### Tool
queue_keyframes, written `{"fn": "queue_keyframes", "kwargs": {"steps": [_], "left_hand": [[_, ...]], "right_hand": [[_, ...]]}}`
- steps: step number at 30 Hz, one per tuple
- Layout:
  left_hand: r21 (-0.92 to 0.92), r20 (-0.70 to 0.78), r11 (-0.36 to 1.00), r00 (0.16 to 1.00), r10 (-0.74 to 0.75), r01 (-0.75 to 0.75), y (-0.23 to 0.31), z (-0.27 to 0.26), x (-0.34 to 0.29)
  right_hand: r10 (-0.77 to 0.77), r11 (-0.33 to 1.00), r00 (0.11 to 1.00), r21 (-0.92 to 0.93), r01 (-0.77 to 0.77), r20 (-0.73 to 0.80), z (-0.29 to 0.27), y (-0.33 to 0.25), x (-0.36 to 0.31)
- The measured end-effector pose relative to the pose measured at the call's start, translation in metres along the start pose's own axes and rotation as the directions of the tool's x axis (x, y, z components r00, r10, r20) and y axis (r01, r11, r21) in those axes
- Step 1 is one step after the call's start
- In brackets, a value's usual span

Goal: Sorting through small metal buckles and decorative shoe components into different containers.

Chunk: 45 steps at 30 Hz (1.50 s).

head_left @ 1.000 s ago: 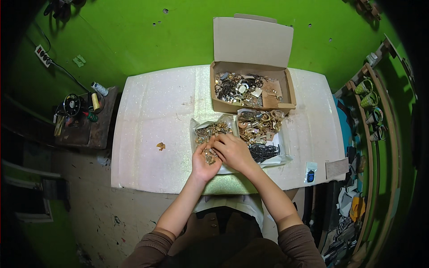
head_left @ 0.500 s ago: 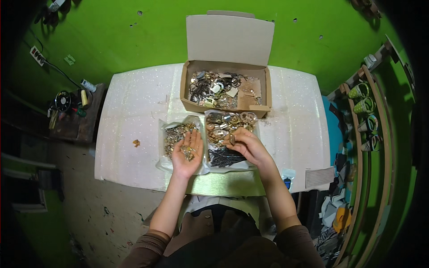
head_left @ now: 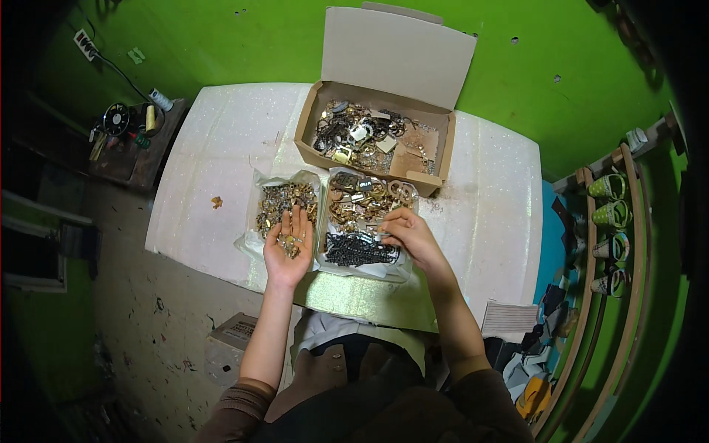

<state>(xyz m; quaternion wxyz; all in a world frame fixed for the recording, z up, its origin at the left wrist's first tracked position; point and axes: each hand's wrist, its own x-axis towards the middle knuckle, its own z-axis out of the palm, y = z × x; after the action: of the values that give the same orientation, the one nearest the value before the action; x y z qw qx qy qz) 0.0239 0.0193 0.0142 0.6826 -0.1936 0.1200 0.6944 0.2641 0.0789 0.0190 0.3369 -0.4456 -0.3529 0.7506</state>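
Note:
My left hand lies palm up, fingers stretched out, above the front of the left tray. Cupped in its palm are several small gold and silver metal pieces. Thumb and fingers of my right hand are pinched together over the right side of the other tray; what they hold, if anything, is too small to make out. Small mixed metal findings fill the left tray. In the right tray, gold and silver hardware lies behind a heap of black beaded strands.
Behind the trays stands an open cardboard box of tangled jewellery parts, its lid raised. A small brown scrap lies on the white sparkly table. A lined sheet is at the right front edge, near a wooden shoe rack.
The whole view has shifted and tilted. My left hand stays palm up with the pieces. The brown piece seen earlier between my right fingers no longer shows clearly; that hand stays above the right tray.

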Motion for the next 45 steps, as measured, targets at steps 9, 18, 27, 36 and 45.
{"fn": "queue_keyframes", "kwargs": {"steps": [9,18,27,36,45], "left_hand": [[-0.029,-0.008,0.999,1.0,0.014,-0.014,0.002,-0.006,-0.007],[-0.004,-0.009,1.0,1.0,0.01,-0.01,0.047,0.01,-0.009],[0.045,-0.068,0.992,0.991,-0.111,0.114,0.094,0.026,0.001],[0.086,-0.14,0.97,0.967,-0.214,0.227,0.125,0.045,0.018],[0.2,-0.106,0.834,0.858,-0.503,0.514,0.13,0.044,0.025]], "right_hand": [[0.077,0.978,0.996,0.191,-0.082,0.033,0.007,0.001,-0.004],[0.148,0.941,0.968,0.271,-0.201,0.203,0.083,0.02,0.017],[0.039,0.964,0.999,0.264,-0.032,-0.023,0.145,0.027,0.064],[-0.262,0.961,0.911,-0.001,0.276,-0.318,0.17,0.047,0.083],[-0.644,0.728,0.685,-0.548,0.412,-0.339,0.177,0.026,0.068]]}}
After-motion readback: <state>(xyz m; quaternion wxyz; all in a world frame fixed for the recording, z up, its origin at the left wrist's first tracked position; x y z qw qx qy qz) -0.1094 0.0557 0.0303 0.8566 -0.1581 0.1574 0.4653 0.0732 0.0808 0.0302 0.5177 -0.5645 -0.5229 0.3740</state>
